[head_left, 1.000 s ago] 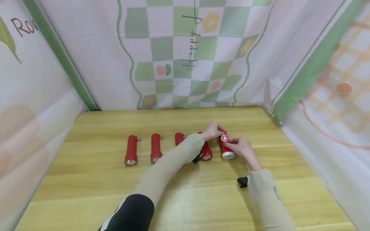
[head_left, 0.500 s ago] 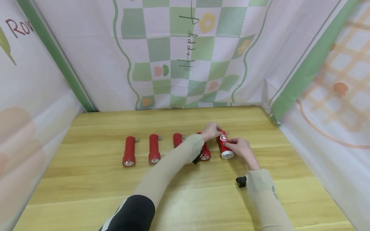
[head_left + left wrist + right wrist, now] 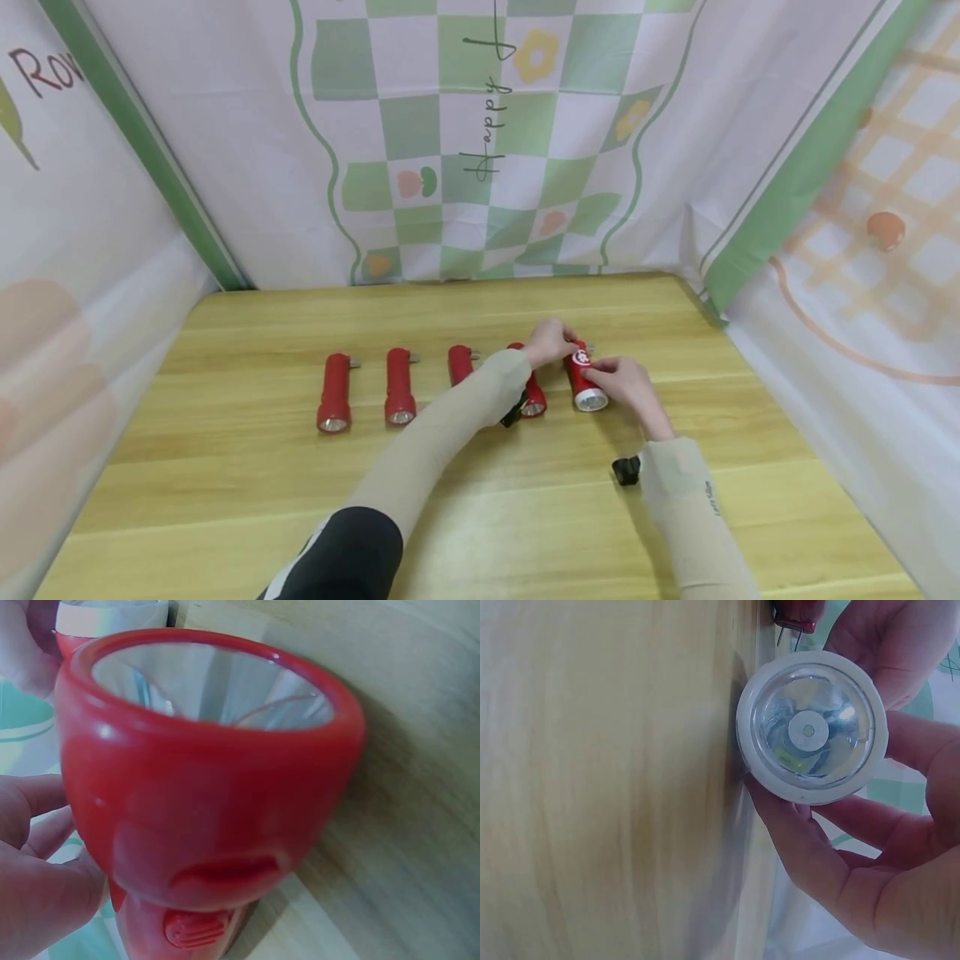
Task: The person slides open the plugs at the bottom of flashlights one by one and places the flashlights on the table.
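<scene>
A red flashlight with a white rim and a round white emblem [image 3: 583,381] lies at the right end of a row. My left hand [image 3: 550,342] pinches its tail end. From the right, my right hand [image 3: 628,384] grips its body, thumb on top near the emblem. In the right wrist view the white-rimmed lens [image 3: 808,729] faces the camera, with right-hand fingers [image 3: 810,847] around the body. Behind it shows a red tail piece with two metal prongs [image 3: 798,616]. Beneath my left wrist is an all-red flashlight [image 3: 534,397], partly hidden; its head [image 3: 210,780] fills the left wrist view.
More all-red flashlights continue the row leftward: one [image 3: 461,364] partly behind my left sleeve, another [image 3: 400,387], and the leftmost [image 3: 335,392]. Metal tabs stick out at their tails. The wooden table [image 3: 225,483] ends at patterned cloth walls [image 3: 480,225]. A black wrist camera [image 3: 626,471] hangs by my right cuff.
The view shifts slightly, moving the row a little to the left in the picture. Both hands keep their hold on the white-rimmed flashlight, which barely moves.
</scene>
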A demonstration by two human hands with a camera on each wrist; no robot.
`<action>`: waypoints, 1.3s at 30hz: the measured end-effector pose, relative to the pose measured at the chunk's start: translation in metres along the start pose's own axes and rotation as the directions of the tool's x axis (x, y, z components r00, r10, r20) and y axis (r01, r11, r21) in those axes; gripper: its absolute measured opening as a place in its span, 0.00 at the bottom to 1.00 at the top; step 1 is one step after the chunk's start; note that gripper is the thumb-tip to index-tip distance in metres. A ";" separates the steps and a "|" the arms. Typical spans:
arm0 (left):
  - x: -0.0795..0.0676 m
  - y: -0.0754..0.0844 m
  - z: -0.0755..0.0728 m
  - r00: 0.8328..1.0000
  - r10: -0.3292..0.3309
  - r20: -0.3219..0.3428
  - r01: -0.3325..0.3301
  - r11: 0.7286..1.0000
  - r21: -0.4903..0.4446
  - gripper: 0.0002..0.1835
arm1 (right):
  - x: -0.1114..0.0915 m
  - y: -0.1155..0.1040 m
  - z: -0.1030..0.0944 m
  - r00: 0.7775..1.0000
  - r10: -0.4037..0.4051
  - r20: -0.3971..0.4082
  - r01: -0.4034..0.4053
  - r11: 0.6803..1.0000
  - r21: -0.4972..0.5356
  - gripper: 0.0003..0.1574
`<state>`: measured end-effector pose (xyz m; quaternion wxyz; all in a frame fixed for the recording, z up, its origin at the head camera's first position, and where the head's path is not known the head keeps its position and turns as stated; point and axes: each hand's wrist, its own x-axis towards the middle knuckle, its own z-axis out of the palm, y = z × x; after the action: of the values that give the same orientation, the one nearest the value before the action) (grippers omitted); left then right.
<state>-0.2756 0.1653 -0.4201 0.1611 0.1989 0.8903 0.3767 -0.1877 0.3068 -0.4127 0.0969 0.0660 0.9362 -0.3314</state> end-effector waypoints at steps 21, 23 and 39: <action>-0.011 -0.006 -0.018 0.998 0.037 -0.049 -0.032 0.994 0.106 0.21 | 0.000 -0.009 0.002 1.000 0.000 0.027 0.001 1.000 -0.018 0.32; -0.013 -0.005 -0.022 0.996 0.046 -0.071 -0.039 0.994 0.104 0.21 | -0.001 -0.010 0.001 1.000 -0.012 0.014 0.012 1.000 -0.021 0.33; -0.044 -0.025 -0.079 0.961 0.224 -0.161 -0.183 0.955 0.235 0.23 | -0.007 -0.012 -0.004 0.988 -0.129 -0.086 0.127 0.991 -0.030 0.32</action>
<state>-0.2780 0.0807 -0.3797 0.0145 0.2704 0.9119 0.3085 -0.1834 0.2995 -0.4006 0.0351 0.0188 0.9458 -0.3224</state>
